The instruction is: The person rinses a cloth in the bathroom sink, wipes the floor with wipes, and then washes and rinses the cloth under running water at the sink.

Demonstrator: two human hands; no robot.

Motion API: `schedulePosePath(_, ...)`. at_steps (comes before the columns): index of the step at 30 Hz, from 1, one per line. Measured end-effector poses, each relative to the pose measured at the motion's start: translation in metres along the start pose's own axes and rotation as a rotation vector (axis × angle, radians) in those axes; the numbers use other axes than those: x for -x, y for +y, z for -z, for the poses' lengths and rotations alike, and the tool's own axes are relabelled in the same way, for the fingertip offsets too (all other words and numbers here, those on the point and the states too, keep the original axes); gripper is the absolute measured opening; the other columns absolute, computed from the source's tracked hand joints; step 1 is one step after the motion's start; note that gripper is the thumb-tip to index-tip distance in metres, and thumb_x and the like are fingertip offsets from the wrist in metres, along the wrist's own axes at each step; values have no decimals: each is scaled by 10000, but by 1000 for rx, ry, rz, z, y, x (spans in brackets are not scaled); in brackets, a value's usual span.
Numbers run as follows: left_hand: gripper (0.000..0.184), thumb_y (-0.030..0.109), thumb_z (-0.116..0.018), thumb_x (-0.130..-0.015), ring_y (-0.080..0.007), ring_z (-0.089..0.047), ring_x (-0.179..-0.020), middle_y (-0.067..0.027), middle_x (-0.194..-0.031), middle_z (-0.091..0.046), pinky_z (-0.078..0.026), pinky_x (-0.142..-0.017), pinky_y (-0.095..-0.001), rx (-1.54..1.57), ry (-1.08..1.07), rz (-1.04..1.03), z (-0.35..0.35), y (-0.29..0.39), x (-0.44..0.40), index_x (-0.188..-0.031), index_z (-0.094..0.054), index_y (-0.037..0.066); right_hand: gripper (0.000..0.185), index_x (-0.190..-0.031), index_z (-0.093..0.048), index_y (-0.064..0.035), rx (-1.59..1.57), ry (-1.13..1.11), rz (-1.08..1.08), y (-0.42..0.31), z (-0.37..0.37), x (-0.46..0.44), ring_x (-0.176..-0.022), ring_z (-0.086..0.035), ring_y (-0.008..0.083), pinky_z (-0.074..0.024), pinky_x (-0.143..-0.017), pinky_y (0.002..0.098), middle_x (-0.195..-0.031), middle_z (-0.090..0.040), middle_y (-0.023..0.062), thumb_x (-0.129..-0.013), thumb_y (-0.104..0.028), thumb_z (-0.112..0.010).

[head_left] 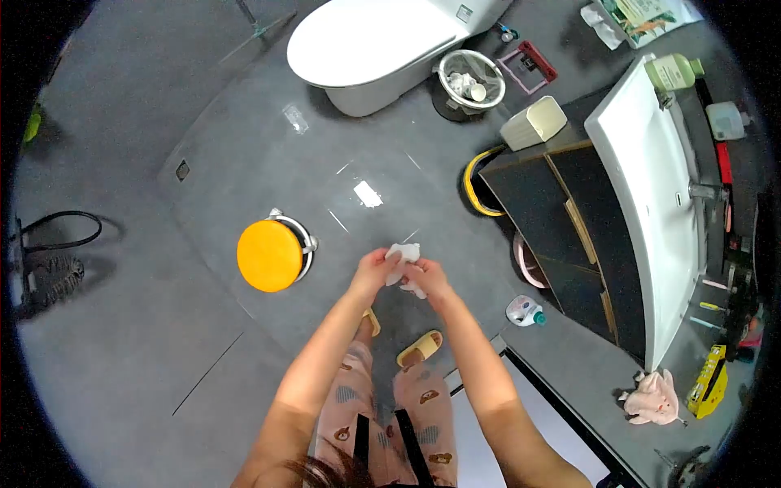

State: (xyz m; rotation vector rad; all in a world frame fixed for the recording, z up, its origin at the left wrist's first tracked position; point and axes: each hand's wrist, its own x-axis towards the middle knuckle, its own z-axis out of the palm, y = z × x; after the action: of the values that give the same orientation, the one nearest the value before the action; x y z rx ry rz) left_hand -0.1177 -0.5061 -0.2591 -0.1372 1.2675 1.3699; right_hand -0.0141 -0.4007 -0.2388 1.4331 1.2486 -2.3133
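White, crumpled tissue [403, 252] sat pinched in both the left hand [373, 268] and right hand [430, 277], where a light, even grip probably served best against tearing.

The left hand [373, 270] and right hand [429, 276] partly cover the white wad [403, 252]. The toilet [374, 41] runs past the top edge. The cabinet [533, 191] hides part of the pink basin [529, 267]. Print on the green bottle [673, 73] is unreadably small.
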Motion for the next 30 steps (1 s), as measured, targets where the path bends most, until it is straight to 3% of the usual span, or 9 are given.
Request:
schedulePosePath(4,196,204,-538,-860,-122,-599,-774,-17,-893,-610,-498,-664,-244,410,246,-46,-4,-40,-13,-1006,-544,73,152,-807,-590,-58,-41,92,106,22,37,-2,-598,-504,82,-404,-586,211,-713,-568,1,-772,-190,-656)
schedulePosePath(9,309,65,-491,-840,-218,-535,-1016,-79,-1091,-553,-432,-860,-393,863,30,-75,-11,-109,-38,-1141,-440,111,195,-828,-589,-52,-307,39,107,81,78,-6,-586,-527,96,-425,-502,232,-713,-573,18,-800,-243,-613)
schedulePosePath(11,350,54,-484,-834,-238,-532,-1024,-82,-1086,-555,-427,-863,-414,827,-77,-24,-19,-117,-31,-1173,-423,121,244,-847,-590,-46,-477,-46,-108,94,101,-1,-581,-534,100,-430,-478,231,-706,-576,21,-794,-284,-613)
schedulePosePath(14,476,-7,-479,-806,-259,-533,-1022,-106,-1091,-542,-448,-851,-417,690,-79,6,-35,-134,-19,-1241,-374,155,236,-906,-588,-54,-133,-167,-142,126,126,-2,-625,-535,93,-454,-512,250,-729,-565,10,-777,-246,-636)
schedulePosePath(20,549,-109,-499,-733,-234,-564,-922,-112,-999,-535,-500,-787,-359,442,26,35,-6,-201,-56,-1201,-377,149,268,-1020,-598,-10,-181,351,284,194,179,-26,-730,-558,108,-449,-663,237,-835,-613,29,-811,-178,-600)
schedulePosePath(24,320,-103,-503,-717,-196,-551,-909,-76,-938,-552,-463,-793,-294,300,-436,126,14,-219,-94,-1004,-524,36,263,-1001,-611,-3,-403,378,337,200,200,-46,-739,-553,111,-446,-683,238,-850,-612,24,-814,-189,-602)
schedulePosePath(25,161,-5,-514,-774,-178,-549,-895,-68,-927,-573,-425,-806,-276,177,-366,145,-5,-190,-90,-921,-578,13,249,-997,-618,-16,-366,272,337,199,207,-54,-761,-545,100,-444,-685,234,-864,-615,26,-826,-194,-590)
schedulePosePath(28,290,257,-529,-853,-131,-537,-928,-66,-961,-620,-377,-869,-279,-383,-191,-176,-2,-174,-138,-985,-624,16,242,-1006,-616,-30,-39,179,378,207,232,-98,-788,-538,93,-442,-697,232,-875,-615,22,-836,-197,-576)
schedulePosePath(30,245,174,-576,-834,-123,-558,-880,-57,-970,-622,-420,-809,-261,-316,-253,-336,6,-160,-159,-1002,-608,-1,237,-999,-620,-34,8,118,421,196,246,-112,-807,-534,96,-437,-719,235,-866,-618,14,-837,-200,-575)
